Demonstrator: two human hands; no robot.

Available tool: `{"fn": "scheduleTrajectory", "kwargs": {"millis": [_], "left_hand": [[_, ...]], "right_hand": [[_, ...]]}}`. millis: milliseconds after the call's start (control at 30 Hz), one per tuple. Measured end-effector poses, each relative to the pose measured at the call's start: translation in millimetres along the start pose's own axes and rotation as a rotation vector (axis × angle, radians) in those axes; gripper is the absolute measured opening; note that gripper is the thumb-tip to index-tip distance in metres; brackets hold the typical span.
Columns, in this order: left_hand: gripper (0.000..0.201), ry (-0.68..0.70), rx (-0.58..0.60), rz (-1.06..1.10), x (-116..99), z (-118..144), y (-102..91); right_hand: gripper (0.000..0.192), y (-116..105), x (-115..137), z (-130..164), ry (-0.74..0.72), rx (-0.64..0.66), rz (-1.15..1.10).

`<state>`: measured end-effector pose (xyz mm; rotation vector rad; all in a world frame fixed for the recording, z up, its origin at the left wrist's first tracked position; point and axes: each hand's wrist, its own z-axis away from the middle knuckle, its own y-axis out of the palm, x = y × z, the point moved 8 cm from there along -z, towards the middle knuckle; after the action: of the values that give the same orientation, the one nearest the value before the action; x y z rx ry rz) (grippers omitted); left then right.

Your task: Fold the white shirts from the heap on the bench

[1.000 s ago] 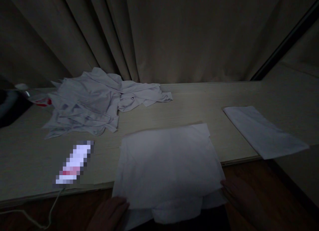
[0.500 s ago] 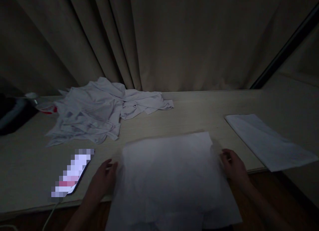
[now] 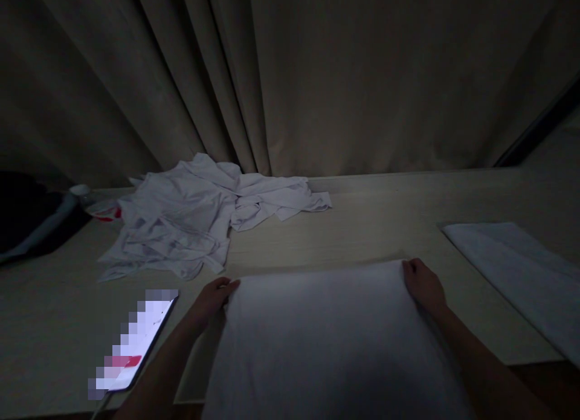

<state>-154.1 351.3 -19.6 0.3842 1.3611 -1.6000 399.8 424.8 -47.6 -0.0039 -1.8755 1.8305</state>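
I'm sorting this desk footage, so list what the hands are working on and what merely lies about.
In hand:
left hand and right hand, each at a far corner of the flat white cloth

Lying about:
crumpled white pile
folded white cloth
lit phone
dark bag
curtain

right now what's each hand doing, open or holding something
Left hand: at the far left corner of the white cloth; grip cannot be told.
Right hand: at its far right corner; grip cannot be told.
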Motion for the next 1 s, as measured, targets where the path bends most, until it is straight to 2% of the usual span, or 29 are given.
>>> {"fn": "scheduleTrajectory", "kwargs": {"millis": [67, 200, 567, 833, 1000], "left_hand": [[0.05, -0.026, -0.007, 0.076, -2.9, -6.6, -1.6], [0.048, -0.01, -0.083, 0.082, -12.6, -31.6, -3.1], [0.029, 0.076, -0.323, -0.133, -43.6, -100.9, -17.3], [0.031, 0.066, -0.329, -0.168, -52.4, -119.3, -18.6], [0.032, 0.062, -0.346, -0.217, -67.2, -128.1, -19.2]], "right_hand": [[0.04, -0.5, 5.3, -4.9, 0.021, -0.004, 0.044], [0.038, -1.6, 21.6, -20.3, 0.023, -0.028, 0.079], [0.037, -9.8, 66.5, -77.0, -0.023, -0.101, 0.013], [0.038, -15.8, 74.2, -89.7, -0.022, -0.134, -0.016], [0.034, -18.3, 81.8, -104.8, -0.045, -0.126, -0.046]]}}
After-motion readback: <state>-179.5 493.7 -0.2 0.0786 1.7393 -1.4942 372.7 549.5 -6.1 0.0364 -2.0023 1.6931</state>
